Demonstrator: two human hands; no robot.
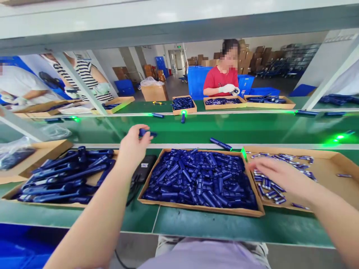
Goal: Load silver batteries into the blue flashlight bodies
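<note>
My left hand (137,140) is raised at the near edge of the green belt (174,129), its fingers closed on a short dark blue part (147,133). My right hand (266,167) hovers over the left side of a cardboard tray (331,186) of small blue-and-silver pieces; its fingers are blurred, and whether they hold anything is hidden. Between my hands a tray (196,210) is heaped with short blue cylindrical parts (196,179). Behind that tray, a blue tube (221,144) with a green glow at its end lies at the belt's edge.
Long blue bodies fill a tray (92,177) at left, beside a black device (146,168). Plastic bags (17,153) lie farther left. Lit tubes (183,117) rest across the belt. A person in red (221,80) and others work opposite, below an overhead shelf (179,22) with slanted posts.
</note>
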